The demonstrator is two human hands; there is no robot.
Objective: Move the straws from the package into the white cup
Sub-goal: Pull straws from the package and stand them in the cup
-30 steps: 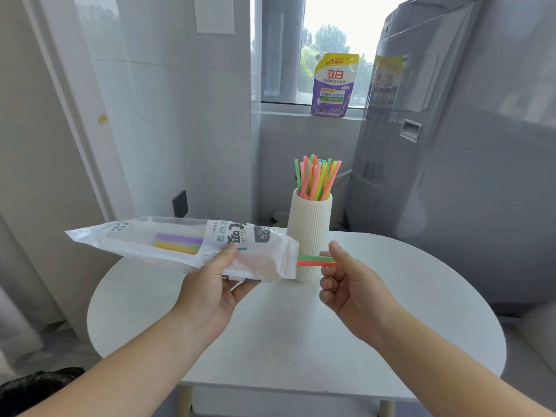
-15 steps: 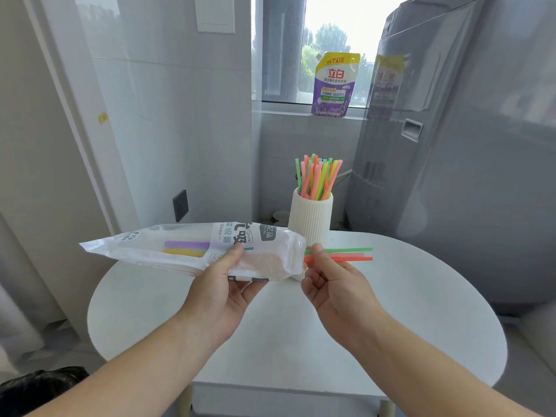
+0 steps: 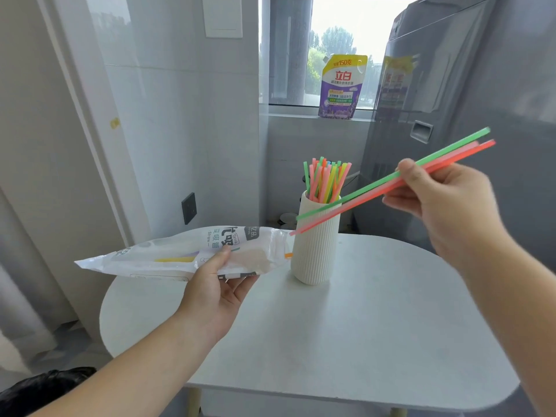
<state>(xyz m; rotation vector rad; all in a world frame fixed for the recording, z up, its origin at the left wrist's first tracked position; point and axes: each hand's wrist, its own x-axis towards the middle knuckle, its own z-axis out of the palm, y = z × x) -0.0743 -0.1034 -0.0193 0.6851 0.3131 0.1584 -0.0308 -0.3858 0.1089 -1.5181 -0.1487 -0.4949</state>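
Note:
My left hand grips a clear plastic straw package held level above the table's left side, its open end next to the cup. A few straws, yellow and purple, still show inside it. The ribbed white cup stands on the table with several coloured straws upright in it. My right hand is raised to the right of the cup and pinches a few long straws, green, pink and red, that slant down-left in front of the cup.
The round white table carries only the cup. A grey washing machine stands close behind on the right. A purple detergent pouch sits on the window sill. The wall at left has a dark socket.
My right hand has drawn the green, pink and red straws fully out of the package and lifted them up and to the right. The package has tilted slightly lower.

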